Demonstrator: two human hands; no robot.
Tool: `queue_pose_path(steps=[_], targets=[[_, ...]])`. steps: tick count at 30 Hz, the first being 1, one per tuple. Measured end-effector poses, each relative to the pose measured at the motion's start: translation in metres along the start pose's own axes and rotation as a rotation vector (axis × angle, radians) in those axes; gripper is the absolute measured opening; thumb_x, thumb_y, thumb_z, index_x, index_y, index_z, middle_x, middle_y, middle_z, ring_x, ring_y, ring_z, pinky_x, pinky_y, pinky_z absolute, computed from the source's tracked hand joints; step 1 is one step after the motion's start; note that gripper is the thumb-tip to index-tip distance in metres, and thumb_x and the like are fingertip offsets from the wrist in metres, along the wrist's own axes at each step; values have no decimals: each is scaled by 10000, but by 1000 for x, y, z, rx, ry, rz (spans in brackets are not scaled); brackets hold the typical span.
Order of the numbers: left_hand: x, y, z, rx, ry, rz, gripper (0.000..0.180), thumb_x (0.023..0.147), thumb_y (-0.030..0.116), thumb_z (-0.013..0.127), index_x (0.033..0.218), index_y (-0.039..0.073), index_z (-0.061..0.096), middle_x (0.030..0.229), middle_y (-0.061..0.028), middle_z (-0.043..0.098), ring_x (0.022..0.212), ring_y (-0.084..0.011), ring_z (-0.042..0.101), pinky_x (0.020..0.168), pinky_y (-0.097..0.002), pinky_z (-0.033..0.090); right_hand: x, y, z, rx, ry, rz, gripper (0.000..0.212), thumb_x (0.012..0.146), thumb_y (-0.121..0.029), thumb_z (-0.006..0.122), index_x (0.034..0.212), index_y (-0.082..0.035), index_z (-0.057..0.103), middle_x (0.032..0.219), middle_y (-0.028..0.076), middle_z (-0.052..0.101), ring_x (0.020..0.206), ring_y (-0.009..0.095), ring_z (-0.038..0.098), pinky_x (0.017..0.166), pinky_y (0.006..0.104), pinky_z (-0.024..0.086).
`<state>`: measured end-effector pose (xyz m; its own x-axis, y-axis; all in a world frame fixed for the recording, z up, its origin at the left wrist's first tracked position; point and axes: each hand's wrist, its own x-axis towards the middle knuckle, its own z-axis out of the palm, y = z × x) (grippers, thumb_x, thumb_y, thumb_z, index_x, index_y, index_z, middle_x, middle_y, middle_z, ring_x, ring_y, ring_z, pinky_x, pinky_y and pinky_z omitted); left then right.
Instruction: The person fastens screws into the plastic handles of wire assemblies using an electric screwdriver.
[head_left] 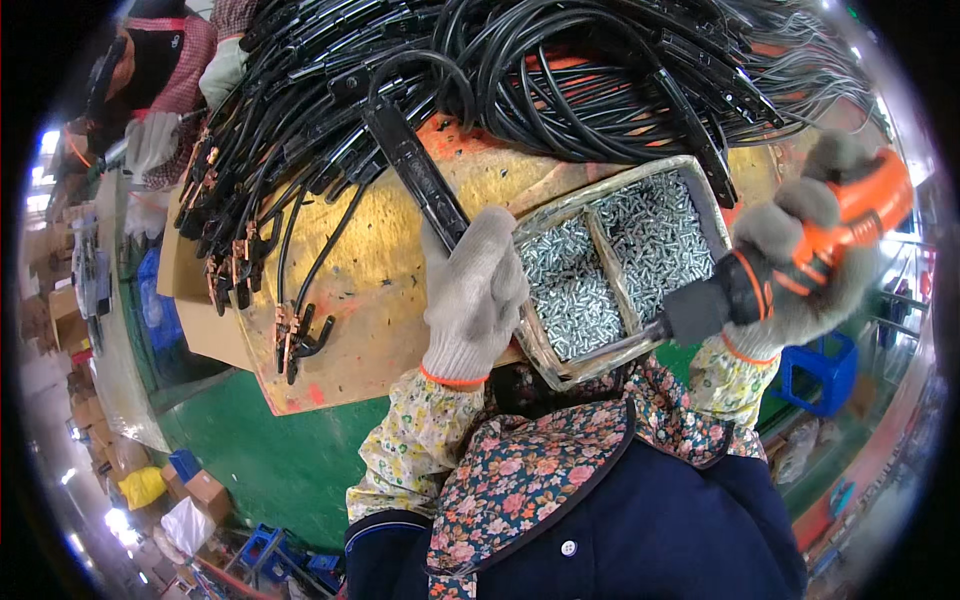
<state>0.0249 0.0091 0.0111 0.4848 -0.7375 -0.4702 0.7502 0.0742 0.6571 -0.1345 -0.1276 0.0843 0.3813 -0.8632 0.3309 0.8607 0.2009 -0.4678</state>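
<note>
Worn yellow desk (370,290) fills the centre and upper part of your frame. Big heap of black cables (560,110) sprawls across its top edge, upper left to upper right. Two-compartment tray (608,265) sits right of centre, small silvery screws in both halves. Orange-and-black power screwdriver (745,285) at right, tilted, tip pointing lower left over the tray's near edge; can't tell if it touches. Your right hand (845,285), grey-gloved and blurred, has its fingers wrapped around the tool. Long black housing (415,170) slants above centre, left of the tray; your gloved left hand (475,285) is closed on its lower end. Copper-coloured clamps (285,335) lie on cable ends, left of centre. Smallest: the screws (655,230).
</note>
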Motion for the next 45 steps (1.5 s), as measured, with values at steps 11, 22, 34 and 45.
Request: queue_pose_path(steps=[11,22,34,45], targets=[[6,4,-5,17,27,-46,503,846,81,689,1196,126,329,638,28,463,431,-69,437,356,-231,338,-41,38,-15,-426,8,109,582,810,-84,688,1312,18,410,670,39,500,510,139,456,478,286,420],[8,1,-6,13,89,-36,510,842,56,676,1203,111,322,711,8,479,464,-79,461,370,-235,356,-45,49,-10,-510,47,160,463,839,-78,598,1265,4,437,580,-12,355,456,90,300,437,262,316],[-2,-25,9,47,-8,47,777,871,805,269,491,142,406,412,10,358,367,-119,364,361,-241,259,-8,4,-23,6,111,-41,424,913,-73,554,1303,9,409,661,-38,343,562,74,332,535,249,371],[1,-34,8,-29,-54,63,774,805,869,287,509,161,386,416,29,345,354,-126,331,360,-260,234,3,18,-24,-365,33,-75,398,923,-82,577,1283,0,429,691,-39,347,630,66,374,580,252,395]])
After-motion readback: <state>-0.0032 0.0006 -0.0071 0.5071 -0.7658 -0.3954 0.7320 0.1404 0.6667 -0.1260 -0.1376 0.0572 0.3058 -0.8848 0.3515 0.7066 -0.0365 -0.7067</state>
